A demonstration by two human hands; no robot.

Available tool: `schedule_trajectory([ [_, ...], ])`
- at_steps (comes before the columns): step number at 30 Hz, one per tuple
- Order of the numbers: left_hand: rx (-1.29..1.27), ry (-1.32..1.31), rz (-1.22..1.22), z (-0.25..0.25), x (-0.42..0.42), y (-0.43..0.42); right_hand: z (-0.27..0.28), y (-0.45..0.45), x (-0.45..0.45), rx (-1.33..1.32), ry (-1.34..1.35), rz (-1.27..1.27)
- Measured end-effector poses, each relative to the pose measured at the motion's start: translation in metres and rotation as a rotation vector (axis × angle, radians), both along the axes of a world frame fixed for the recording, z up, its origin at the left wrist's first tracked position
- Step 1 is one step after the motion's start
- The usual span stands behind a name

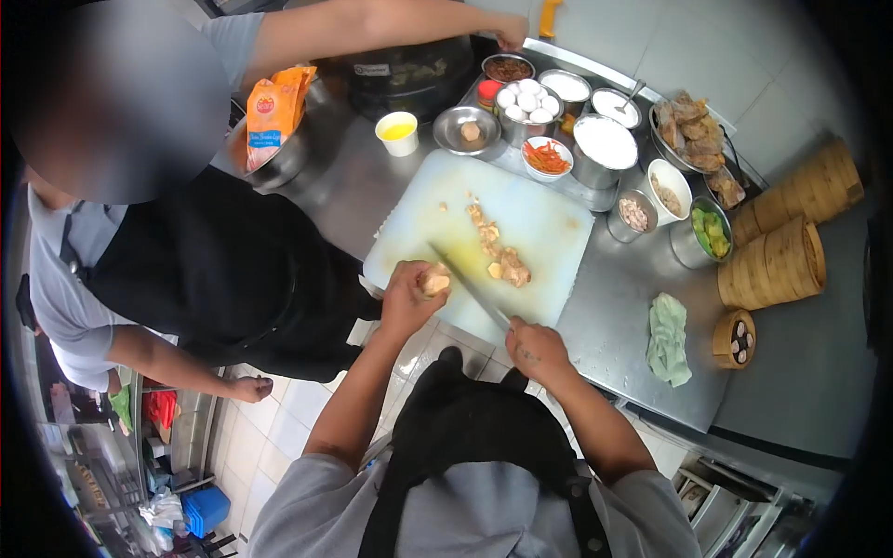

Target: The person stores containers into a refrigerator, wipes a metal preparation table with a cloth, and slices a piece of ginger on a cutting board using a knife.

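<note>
Fingers of my left hand (409,296) are wrapped round a pale brown piece of food (435,281) near the front left edge of the white cutting board (419,209). My right hand (538,350) grips the handle of a knife (473,288), whose blade points up and left over the board, its tip near my left hand. Beyond the blade lies a row of brown, chopped food pieces (510,268) on the board. What exactly the food is, I cannot tell.
A co-worker (214,251) stands at the left, one arm stretched across the back. Bowls and tins, including one of eggs (528,102), line the counter's back. Bamboo steamers (772,265) and a green cloth (668,339) are at the right. A yellow-filled cup (398,133) stands behind the board.
</note>
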State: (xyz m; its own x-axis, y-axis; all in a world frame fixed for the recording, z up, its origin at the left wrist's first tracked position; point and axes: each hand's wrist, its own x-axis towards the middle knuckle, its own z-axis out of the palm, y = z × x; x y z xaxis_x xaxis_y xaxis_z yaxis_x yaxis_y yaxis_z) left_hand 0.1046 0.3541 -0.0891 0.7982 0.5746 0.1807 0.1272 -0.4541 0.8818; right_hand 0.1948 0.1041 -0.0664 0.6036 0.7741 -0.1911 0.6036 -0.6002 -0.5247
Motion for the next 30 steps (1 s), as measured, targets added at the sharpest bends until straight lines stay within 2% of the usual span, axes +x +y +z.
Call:
schedule_trajectory([
  [2,0.248,0.014,-0.131,-0.007,0.010,-0.008,0.002,-0.005,0.008,-0.047,0.007,-0.046],
  [3,0.295,0.098,-0.172,-0.006,0.014,-0.013,0.007,-0.008,0.012,-0.066,-0.012,-0.076],
  [7,0.456,0.135,-0.143,0.002,0.025,-0.028,0.024,-0.016,0.012,-0.087,-0.034,-0.084],
  [9,0.552,-0.005,-0.118,-0.008,0.027,-0.026,0.030,-0.017,0.005,-0.067,-0.021,-0.076],
  [12,0.535,0.039,-0.214,-0.024,0.034,-0.019,0.041,-0.017,-0.004,-0.053,-0.044,-0.052],
  [20,0.517,-0.070,-0.212,-0.038,0.036,-0.018,0.056,-0.028,-0.009,-0.094,-0.150,0.041],
  [25,0.532,-0.058,-0.237,-0.041,0.038,-0.015,0.077,-0.027,-0.003,-0.160,-0.113,0.076],
  [30,0.516,-0.055,-0.266,-0.049,0.037,-0.015,0.058,-0.011,0.010,-0.193,-0.016,0.116],
])
